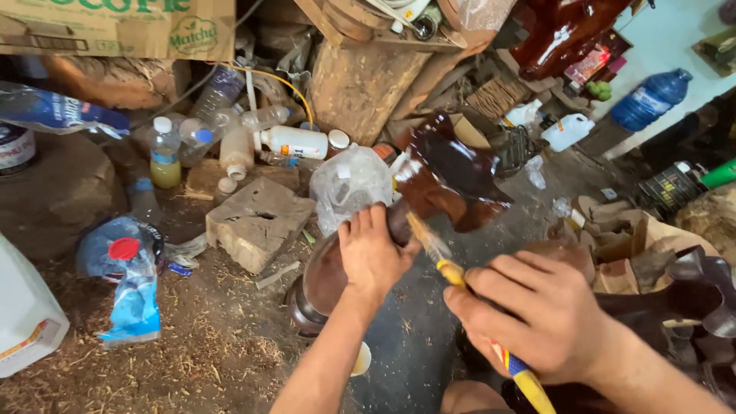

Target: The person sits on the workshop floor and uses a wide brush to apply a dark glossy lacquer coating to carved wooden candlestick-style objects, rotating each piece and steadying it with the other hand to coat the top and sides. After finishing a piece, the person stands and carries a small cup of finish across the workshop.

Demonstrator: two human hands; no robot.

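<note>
Head view, only one. Left hand (373, 253) clamped over the lower part of a glossy dark-brown carved wood piece (448, 172), fingers wrapped on it. The piece's long axis runs up the frame from the hand, leaning a little right; wide wet-looking end points up and away from the person, narrow end is buried under the palm. It sits centre frame, above a round dark bowl-shaped base (318, 280) on the floor; can't tell if the two are joined.

Right hand (537, 314) fisted around a paintbrush (448, 264) with a yellow handle. Brush axis is diagonal: handle end low right near the frame's bottom edge, bristle end up-left, touching the wood piece just beside the left hand's fingers.

Containers:
- Small clear bottle (164, 153), white cap, yellowish liquid in the lower half.
- White bottle (295, 142) lying on its side, cap pointing right; contents not visible.
- Clear plastic bag (349, 188) just left of the wood piece; contents unclear.
- Blue plastic bag (126, 268) on the sawdust with a red lid on it.
- Big blue water jug (650, 100) upper right, tilted; fill level not readable.
- White jerrycan (567, 130) just left of the jug; opaque.
- Cardboard box (119, 27) top left; closed side facing the camera.

Wooden block (257, 222) left of the bowl.
</note>
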